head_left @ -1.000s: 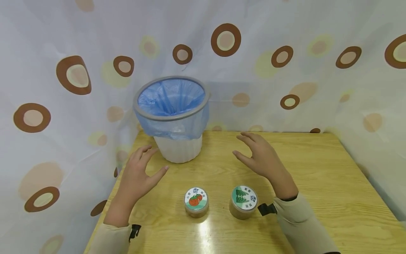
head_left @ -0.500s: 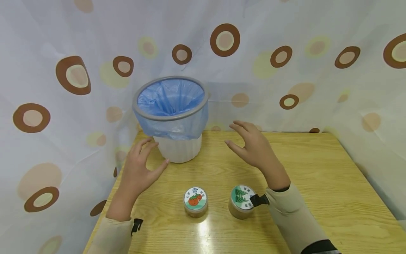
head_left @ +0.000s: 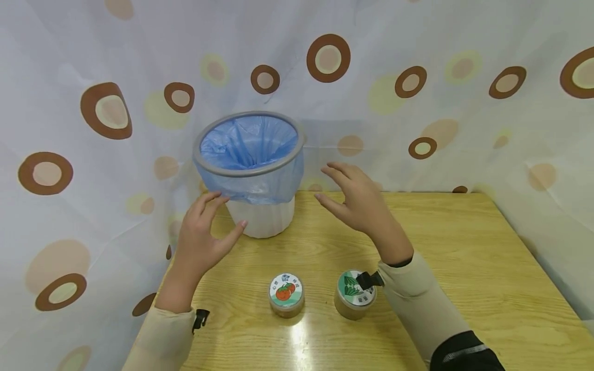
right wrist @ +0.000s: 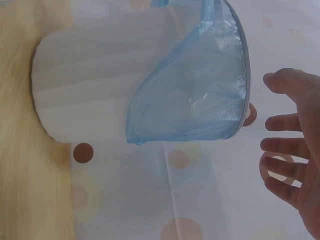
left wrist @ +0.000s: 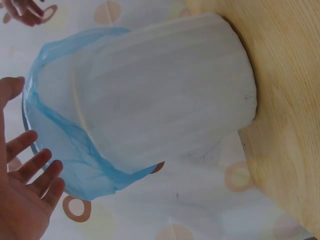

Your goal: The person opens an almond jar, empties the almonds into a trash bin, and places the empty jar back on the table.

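Observation:
A white trash can (head_left: 262, 217) with a grey rim ring (head_left: 250, 171) stands at the table's back left. Its blue bag (head_left: 252, 141) lines the inside and folds over the outside below the ring. My left hand (head_left: 199, 237) is spread in front of the can's left side, holding nothing. To the right of the can, my right hand (head_left: 359, 201) hovers with fingers and thumb apart, also holding nothing. In both wrist views the fingers of the left hand (left wrist: 30, 185) and right hand (right wrist: 295, 135) appear near the rim; contact is not visible.
Two round tape rolls stand at the front: one with a tomato label (head_left: 286, 293), one with a green vegetable label (head_left: 353, 301), partly covered by the right wrist's black strap (head_left: 369, 280). A patterned curtain (head_left: 371, 118) hangs behind and beside the wooden table (head_left: 464, 268).
Both hands have moved forward and up toward the trash can, the right one also leftward. The right strap now overlaps the green-labelled roll. The can and rolls have stayed put.

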Demonstrator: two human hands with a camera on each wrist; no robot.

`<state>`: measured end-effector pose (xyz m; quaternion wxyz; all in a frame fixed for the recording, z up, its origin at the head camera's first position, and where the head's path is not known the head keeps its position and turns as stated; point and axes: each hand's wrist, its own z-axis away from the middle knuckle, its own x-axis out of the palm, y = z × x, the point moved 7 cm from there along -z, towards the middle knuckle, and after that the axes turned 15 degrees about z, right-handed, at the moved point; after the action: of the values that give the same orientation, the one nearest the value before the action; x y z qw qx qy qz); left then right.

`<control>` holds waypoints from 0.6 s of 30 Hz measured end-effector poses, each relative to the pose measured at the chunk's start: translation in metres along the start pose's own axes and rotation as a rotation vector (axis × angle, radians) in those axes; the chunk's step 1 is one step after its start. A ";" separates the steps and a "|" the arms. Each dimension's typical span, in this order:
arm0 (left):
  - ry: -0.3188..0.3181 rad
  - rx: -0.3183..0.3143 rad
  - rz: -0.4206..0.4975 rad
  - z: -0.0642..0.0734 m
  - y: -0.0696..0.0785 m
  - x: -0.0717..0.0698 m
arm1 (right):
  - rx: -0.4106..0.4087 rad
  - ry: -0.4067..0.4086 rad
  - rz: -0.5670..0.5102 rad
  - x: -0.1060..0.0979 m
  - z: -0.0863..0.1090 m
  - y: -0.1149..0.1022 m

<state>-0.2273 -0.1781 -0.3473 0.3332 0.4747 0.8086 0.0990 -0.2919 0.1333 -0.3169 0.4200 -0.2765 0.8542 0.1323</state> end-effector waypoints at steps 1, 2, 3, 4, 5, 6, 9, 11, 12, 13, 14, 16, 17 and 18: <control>0.003 -0.001 -0.002 -0.001 0.000 0.000 | -0.004 0.004 -0.003 0.000 -0.002 -0.001; 0.004 -0.003 0.001 -0.002 0.000 0.000 | -0.009 0.010 -0.007 0.000 -0.004 -0.002; 0.003 -0.007 0.001 -0.002 0.000 -0.001 | -0.013 0.017 -0.007 0.000 -0.006 -0.003; 0.001 -0.012 0.004 -0.003 0.000 -0.001 | -0.018 0.024 -0.009 0.000 -0.008 -0.004; 0.000 -0.016 0.009 -0.004 0.000 -0.001 | -0.027 0.030 -0.011 0.000 -0.010 -0.006; -0.003 -0.019 0.011 -0.005 0.000 -0.001 | -0.036 0.035 -0.012 0.000 -0.012 -0.008; -0.006 -0.013 0.021 -0.008 0.001 -0.001 | -0.067 0.052 -0.010 0.000 -0.017 -0.014; 0.001 -0.001 0.020 -0.010 0.001 -0.002 | -0.089 0.061 -0.003 0.001 -0.020 -0.019; 0.004 0.007 0.018 -0.011 0.001 -0.002 | -0.096 0.064 0.000 0.001 -0.021 -0.021; 0.009 0.015 0.016 -0.012 0.001 -0.003 | -0.103 0.065 0.004 0.001 -0.023 -0.023; 0.016 0.022 0.014 -0.014 0.001 -0.003 | -0.110 0.066 0.006 0.001 -0.025 -0.025; 0.027 0.031 0.008 -0.016 0.001 -0.005 | -0.122 0.066 0.008 0.003 -0.028 -0.028; 0.029 0.031 0.004 -0.017 0.001 -0.005 | -0.127 0.066 0.008 0.003 -0.030 -0.030; 0.031 0.032 0.004 -0.017 0.001 -0.005 | -0.133 0.067 0.007 0.003 -0.032 -0.031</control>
<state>-0.2360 -0.1794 -0.3315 0.3128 0.4799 0.8143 0.0940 -0.2954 0.0921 -0.2995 0.3713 -0.3049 0.8582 0.1807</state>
